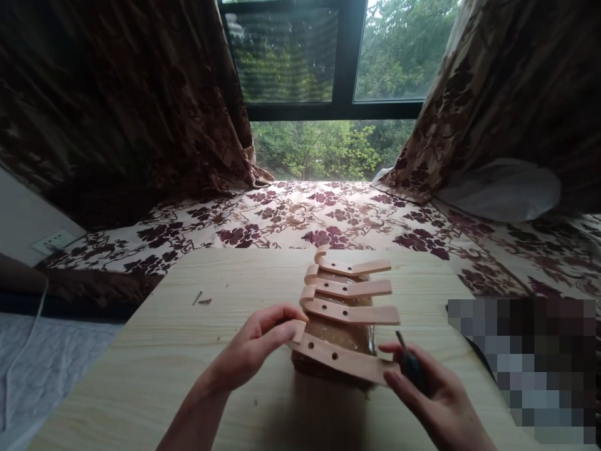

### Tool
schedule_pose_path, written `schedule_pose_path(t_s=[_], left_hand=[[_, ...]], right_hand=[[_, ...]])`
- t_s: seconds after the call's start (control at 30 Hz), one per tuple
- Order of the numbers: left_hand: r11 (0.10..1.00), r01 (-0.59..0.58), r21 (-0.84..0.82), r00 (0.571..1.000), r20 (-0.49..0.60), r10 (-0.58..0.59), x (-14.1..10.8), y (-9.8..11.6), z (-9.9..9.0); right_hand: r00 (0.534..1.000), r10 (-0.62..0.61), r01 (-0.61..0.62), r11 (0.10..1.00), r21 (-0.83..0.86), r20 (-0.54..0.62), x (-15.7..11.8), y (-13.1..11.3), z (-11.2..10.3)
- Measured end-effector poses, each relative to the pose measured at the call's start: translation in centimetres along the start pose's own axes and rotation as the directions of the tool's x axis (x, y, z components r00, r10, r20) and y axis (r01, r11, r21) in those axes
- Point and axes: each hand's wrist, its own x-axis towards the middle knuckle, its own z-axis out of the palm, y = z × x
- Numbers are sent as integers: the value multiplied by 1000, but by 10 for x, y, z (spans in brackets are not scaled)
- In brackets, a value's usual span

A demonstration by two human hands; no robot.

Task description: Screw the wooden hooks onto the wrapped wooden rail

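A light tan strip with two dark holes and a folded left end lies across the near part of a brown block wrapped in clear film. My left hand pinches its folded end between thumb and fingers. At the other end, my right hand grips the strip's tip and also holds a small dark-handled tool with a thin tip pointing up. Farther back, three similar strips with curled left ends rest across the block: a near one, a middle one and a far one.
The pale wooden table carries a few small dark scraps at left. Beyond it lies a floral-covered ledge below the window. A blurred-out area covers the right edge, and a white bag sits at back right.
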Motion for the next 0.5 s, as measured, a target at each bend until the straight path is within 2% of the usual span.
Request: schedule_pose_path(t_s=[0.17, 0.3, 0.4, 0.5], left_hand=[[992, -106, -71, 994, -3, 106, -1, -28, 7], [992, -66, -107, 997, 31, 70, -12, -44, 12], [997, -71, -5, 997, 22, 71, -26, -50, 20], [970, -161, 183, 987, 2, 164, -40, -48, 35]], right_hand=[[999, 37, -35, 998, 57, -29, 13, -4, 7], [1000, 21, -20, 1000, 23, -1, 16, -1, 11], [998, -23, 24, 999, -29, 56, 19, 2, 9], [992, -62, 68, 996, -51, 113, 22, 2, -1]])
